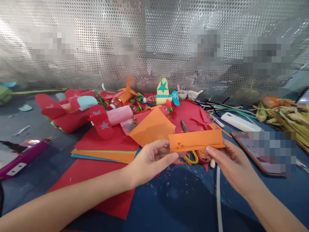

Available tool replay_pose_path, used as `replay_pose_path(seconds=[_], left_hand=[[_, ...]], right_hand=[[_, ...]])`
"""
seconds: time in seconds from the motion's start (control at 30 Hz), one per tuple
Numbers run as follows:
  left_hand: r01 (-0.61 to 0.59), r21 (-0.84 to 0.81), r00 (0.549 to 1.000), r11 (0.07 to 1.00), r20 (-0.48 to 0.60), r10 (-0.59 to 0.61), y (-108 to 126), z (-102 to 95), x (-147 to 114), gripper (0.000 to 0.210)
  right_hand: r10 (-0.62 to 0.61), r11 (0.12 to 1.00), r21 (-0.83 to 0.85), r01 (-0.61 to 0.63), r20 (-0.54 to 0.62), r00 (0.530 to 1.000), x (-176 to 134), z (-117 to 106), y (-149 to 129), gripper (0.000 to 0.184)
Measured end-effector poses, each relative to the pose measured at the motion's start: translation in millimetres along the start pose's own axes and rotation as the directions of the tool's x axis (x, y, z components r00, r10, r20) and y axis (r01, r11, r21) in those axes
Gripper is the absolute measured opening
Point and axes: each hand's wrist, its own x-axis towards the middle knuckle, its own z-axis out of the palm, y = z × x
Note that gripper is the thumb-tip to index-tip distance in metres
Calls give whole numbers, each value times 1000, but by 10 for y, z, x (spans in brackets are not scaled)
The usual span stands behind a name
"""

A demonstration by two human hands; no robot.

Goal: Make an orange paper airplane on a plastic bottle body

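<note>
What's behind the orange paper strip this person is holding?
Scissors, seemingly: a blade shows above the orange paper strip and a yellow handle below. Their middle is covered, as is whatever else lies directly behind.

Left forearm [79, 195]: slanting in, bare.
Left hand [149, 162]: I am pointing my thumb [167, 161] rightward, curling my fingers [159, 145] behind it.
Right forearm [272, 206]: slanting in, bare.
Right hand [233, 164]: I am pinching, my thumb pointing up and leftward.

Two hands [150, 163] [232, 161] hold one orange strip [196, 140]. From it, one phone [257, 154] lies at three o'clock, one purple device [32, 154] at nine, one green star [163, 87] at eleven.
</note>
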Motion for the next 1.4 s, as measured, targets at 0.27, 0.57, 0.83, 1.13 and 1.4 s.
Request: replay_pose_path(seconds=[0.27, 0.57, 0.83, 1.13, 1.4], left_hand=[[-30, 40, 1000, 999, -10, 30, -13, 80, -5, 28], [-17, 190, 1000, 982, -14, 20, -101, 91, -66, 18], [-6, 236, 997, 972, -74, 24, -90, 101, -100, 10], [-18, 290, 997, 957, -65, 39, -63, 123, -116, 15], [-47, 299, 998, 953, -27, 57, -68, 117, -112, 18]], right_hand=[[26, 994, 100, -45, 175, 984, -126, 229, -25, 24], [51, 991, 108, -78, 232, 971, -125, 343, -17, 11], [-41, 999, -17, 46, 226, 973, -177, 314, 33, 2], [-191, 964, -151, 219, 177, 965, -198, 350, -30, 12], [-260, 935, -213, 284, 131, 957, -225, 356, 30, 13]])
